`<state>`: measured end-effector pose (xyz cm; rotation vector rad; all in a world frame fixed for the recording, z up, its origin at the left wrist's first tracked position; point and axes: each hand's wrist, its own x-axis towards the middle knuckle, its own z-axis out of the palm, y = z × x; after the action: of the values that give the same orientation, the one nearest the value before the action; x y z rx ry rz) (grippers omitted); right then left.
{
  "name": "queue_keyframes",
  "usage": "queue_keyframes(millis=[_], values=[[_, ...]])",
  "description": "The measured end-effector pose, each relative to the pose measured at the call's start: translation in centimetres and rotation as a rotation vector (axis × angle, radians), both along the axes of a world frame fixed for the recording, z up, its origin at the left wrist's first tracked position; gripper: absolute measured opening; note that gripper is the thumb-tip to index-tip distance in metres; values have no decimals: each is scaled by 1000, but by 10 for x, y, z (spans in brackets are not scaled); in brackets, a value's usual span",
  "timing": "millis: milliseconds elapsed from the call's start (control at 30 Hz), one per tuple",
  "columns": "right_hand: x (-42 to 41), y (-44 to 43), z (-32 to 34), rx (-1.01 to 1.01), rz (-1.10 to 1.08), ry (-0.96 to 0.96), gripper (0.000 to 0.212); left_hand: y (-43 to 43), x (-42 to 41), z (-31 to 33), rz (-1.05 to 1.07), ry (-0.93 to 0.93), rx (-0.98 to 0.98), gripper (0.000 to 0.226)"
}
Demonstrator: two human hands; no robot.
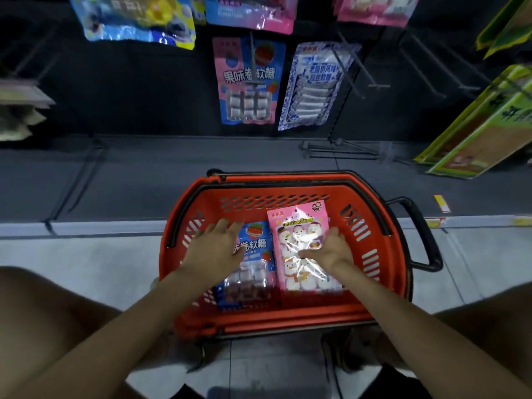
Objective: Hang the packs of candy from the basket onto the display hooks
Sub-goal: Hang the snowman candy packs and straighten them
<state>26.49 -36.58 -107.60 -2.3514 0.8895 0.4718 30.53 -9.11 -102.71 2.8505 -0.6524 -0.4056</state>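
Down in the red slatted plastic basket (288,316), the left hand (218,244) hangs flat with its fingers spread and straight, gripping nothing. It hovers at the left edge of a blue-and-pink pack of rolled candy with a strawberry picture (256,250); whether it actually touches, I cannot tell. Just beside that lies a pink clear-fronted pack of snowman sweets (298,240), its top tilted up towards the back wall of the basket. The right hand (334,250) pinches this pack at its right edge, thumb laid across the front and fingers tucked behind.

To my eye the step is lifting the snowman pack out. It would go best held nearer the top, so the hanging hole faces a bare wire hook (378,85) and the film does not crumple. The free hand could steady the bottom corner.

The basket stands on a pale grey tiled floor (86,254), close against the dark base shelf (115,180). On the dark display wall above hang a matching blue-and-pink strawberry pack (247,79) and a blue-and-white patterned pack (313,84). Green-and-yellow printed cartons (475,133) lean at the far right.
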Motion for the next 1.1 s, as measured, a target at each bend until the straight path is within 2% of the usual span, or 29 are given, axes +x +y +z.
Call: queue_keyframes(millis=[167,267,333,400,500,600,700,800,1100], values=[[3,0,-2,256,-143,-60,92,-1,-2,-6,-18,6,42,63],[1,-1,10,334,-121,-152,80,-4,-1,-5,-10,18,31,62],[1,-4,26,387,-75,-207,81,-8,2,-5,24,55,-17,62],[0,-5,46,445,-40,-277,66,-13,4,0,84,141,-153,72],[-1,-6,74,548,-22,-397,48,-27,2,19,216,357,-520,85],[-1,-1,103,658,-9,-480,49,-44,1,37,339,533,-838,73],[1,0,122,745,-16,-540,49,-59,3,55,429,660,-1093,43],[0,-2,140,755,-16,-614,49,-69,3,72,431,679,-1205,36],[-4,-25,178,734,-41,-750,50,-94,2,116,384,540,-1279,34]])
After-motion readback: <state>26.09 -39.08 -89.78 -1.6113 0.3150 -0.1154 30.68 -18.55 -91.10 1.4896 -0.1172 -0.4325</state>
